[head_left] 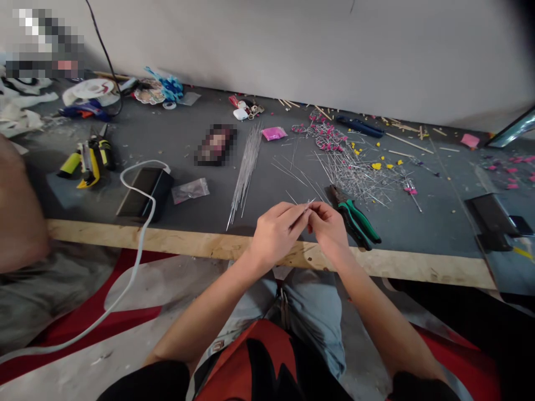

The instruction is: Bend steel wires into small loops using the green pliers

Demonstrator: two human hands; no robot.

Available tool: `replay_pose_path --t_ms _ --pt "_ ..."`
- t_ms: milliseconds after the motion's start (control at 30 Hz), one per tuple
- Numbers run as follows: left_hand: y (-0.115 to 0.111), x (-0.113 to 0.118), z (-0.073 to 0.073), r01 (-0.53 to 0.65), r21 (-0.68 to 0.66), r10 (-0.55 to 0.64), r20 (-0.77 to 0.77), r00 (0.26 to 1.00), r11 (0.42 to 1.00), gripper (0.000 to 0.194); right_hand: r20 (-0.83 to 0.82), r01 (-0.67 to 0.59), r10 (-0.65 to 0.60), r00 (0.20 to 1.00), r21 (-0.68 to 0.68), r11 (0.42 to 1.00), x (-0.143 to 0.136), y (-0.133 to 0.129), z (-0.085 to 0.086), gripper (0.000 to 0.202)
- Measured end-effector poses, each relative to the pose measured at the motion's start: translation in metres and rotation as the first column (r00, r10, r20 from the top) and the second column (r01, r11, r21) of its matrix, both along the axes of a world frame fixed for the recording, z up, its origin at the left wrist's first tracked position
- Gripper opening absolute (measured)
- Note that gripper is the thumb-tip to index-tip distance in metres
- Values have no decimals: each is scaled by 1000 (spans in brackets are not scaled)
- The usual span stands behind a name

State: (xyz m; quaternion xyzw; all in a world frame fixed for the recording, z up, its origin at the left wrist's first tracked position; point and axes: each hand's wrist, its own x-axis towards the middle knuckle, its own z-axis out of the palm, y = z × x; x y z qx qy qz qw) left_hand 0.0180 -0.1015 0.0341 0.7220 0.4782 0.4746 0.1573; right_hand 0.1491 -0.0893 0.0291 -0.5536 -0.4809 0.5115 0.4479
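My left hand (pixel 277 229) and my right hand (pixel 329 224) meet fingertip to fingertip above the table's front edge. Both are closed in a pinch on a thin metal wire (pixel 310 201); only a short bit of it shows, and the rest is hidden by the fingers. Just right of my right hand lie pliers with green and black handles (pixel 358 218). A bundle of long straight wires (pixel 247 172) is spread on the table to the left. Beyond the pliers lies a tangled heap of wire pieces (pixel 355 175) with pink bits (pixel 328 133).
At the left are a black power bank (pixel 144 192) with a white cable (pixel 140 250), a small clear bag (pixel 190 191) and yellow-black cutting tools (pixel 87 161). A pink packet (pixel 274 133) lies behind the bundle. Another person's arm (pixel 20 211) rests at the far left.
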Motion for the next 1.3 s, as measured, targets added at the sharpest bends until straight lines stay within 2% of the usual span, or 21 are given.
replay_pose_path --t_ms 167,333,533,733,867,1000,1167,1300 --pt "-1 0 -4 23 -16 -24 -43 999 1000 25 -6 -6 6 1000 4 1000 -1 1 -2 17" --pt "-1 0 -4 24 -35 -25 -52 998 999 26 -93 14 -13 996 10 1000 -4 1 -2 11" --pt "0 1 -2 30 -21 -31 -35 999 999 24 -352 31 -85 932 -157 987 -7 1 2 11" --pt "0 -1 1 64 -51 -62 39 997 997 21 -499 -58 -75 863 -245 968 -2 3 5 16" --pt "2 -1 3 102 -88 -99 32 995 991 21 -467 -42 -83 880 -250 967 -1 2 3 15" --pt "3 0 5 143 -121 -141 22 990 982 21 -392 -16 -63 918 -195 981 0 0 1 15" --pt "5 -5 10 151 -229 -137 77 988 962 22 -319 -91 48 947 -121 988 7 -3 0 15" --pt "9 -10 8 238 -349 -187 174 967 907 21 -214 -157 144 966 -46 987 13 -6 -1 14"
